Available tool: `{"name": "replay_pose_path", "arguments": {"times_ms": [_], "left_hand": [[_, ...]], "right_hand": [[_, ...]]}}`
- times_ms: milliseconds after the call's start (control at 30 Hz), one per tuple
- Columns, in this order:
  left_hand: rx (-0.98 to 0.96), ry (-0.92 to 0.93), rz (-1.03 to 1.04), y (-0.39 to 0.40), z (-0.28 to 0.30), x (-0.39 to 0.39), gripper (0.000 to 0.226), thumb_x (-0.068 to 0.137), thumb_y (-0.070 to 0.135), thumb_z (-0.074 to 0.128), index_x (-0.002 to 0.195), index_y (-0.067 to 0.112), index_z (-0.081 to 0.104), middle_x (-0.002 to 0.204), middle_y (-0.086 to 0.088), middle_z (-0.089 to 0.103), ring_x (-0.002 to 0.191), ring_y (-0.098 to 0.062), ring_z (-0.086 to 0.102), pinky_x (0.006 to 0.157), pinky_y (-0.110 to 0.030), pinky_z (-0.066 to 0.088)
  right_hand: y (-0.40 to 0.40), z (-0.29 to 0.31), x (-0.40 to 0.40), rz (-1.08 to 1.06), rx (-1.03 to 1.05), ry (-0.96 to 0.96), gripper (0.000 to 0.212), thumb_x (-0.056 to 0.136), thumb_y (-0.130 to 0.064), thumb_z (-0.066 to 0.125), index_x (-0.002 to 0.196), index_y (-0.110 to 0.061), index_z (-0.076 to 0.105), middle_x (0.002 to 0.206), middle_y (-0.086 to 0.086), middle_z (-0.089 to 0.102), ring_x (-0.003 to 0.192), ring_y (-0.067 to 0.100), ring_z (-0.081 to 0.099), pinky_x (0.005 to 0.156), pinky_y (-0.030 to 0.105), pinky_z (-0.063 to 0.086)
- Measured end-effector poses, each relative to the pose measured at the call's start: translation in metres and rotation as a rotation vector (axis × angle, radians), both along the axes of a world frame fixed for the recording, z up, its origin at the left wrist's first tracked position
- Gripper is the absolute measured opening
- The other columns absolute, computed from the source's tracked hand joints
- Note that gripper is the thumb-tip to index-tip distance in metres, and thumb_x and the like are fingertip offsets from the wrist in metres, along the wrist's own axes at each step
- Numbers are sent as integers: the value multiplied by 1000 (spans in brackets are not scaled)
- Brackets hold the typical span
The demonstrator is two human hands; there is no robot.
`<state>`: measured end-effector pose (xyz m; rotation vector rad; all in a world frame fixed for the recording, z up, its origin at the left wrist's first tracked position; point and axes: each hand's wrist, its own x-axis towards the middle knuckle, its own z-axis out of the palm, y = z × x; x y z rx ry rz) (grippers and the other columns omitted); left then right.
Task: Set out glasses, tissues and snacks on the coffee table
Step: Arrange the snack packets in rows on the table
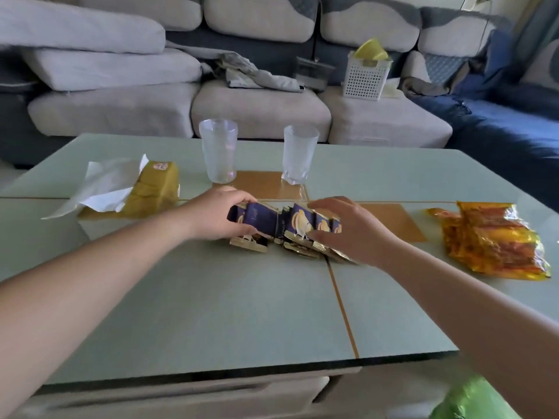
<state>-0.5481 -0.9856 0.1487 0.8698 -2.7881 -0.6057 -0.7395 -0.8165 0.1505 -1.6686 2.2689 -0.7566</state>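
A row of several small purple-and-gold snack packets [284, 226] stands on edge at the middle of the pale green coffee table [211, 313]. My left hand [219, 214] grips the left end of the row and my right hand [351, 231] grips the right end. Behind them stand two clear glasses, one to the left [218, 151] and one to the right [300, 154]. A yellow tissue pack [151, 189] with a white tissue pulled out lies at the left. An orange snack bag [496, 240] lies at the right.
A grey sofa [260, 107] runs behind the table, with a white perforated basket [364, 75] and crumpled clothing [257, 72] on it. A blue sofa section [499, 128] is at the right. Something green [472, 400] shows at the bottom right, below the table's near edge.
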Motion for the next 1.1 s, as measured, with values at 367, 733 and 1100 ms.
{"name": "replay_pose_path", "arguments": {"times_ms": [367, 733, 1100], "left_hand": [[47, -238, 376, -34, -17, -17, 99, 75, 74, 48, 149, 34, -5, 145, -18, 34, 128, -35, 42, 95, -36, 39], [465, 184, 440, -41, -21, -18, 104, 69, 45, 79, 150, 23, 17, 153, -2, 30, 137, -21, 33, 104, -29, 30], [392, 364, 432, -17, -29, -13, 116, 66, 24, 85, 151, 26, 7, 155, 1, 27, 138, -19, 30, 95, -22, 27]], "right_hand": [[-93, -1, 27, 332, 279, 316, 28, 86, -48, 55, 108, -34, 66, 105, -7, 62, 97, 16, 58, 81, 34, 50], [-88, -14, 24, 337, 232, 276, 29, 87, -42, 57, 115, -38, 63, 120, -10, 56, 114, 10, 49, 101, 33, 34], [-75, -23, 33, 287, 219, 287, 44, 90, -36, 54, 133, -31, 50, 141, -7, 45, 129, 13, 40, 112, 38, 21]]}}
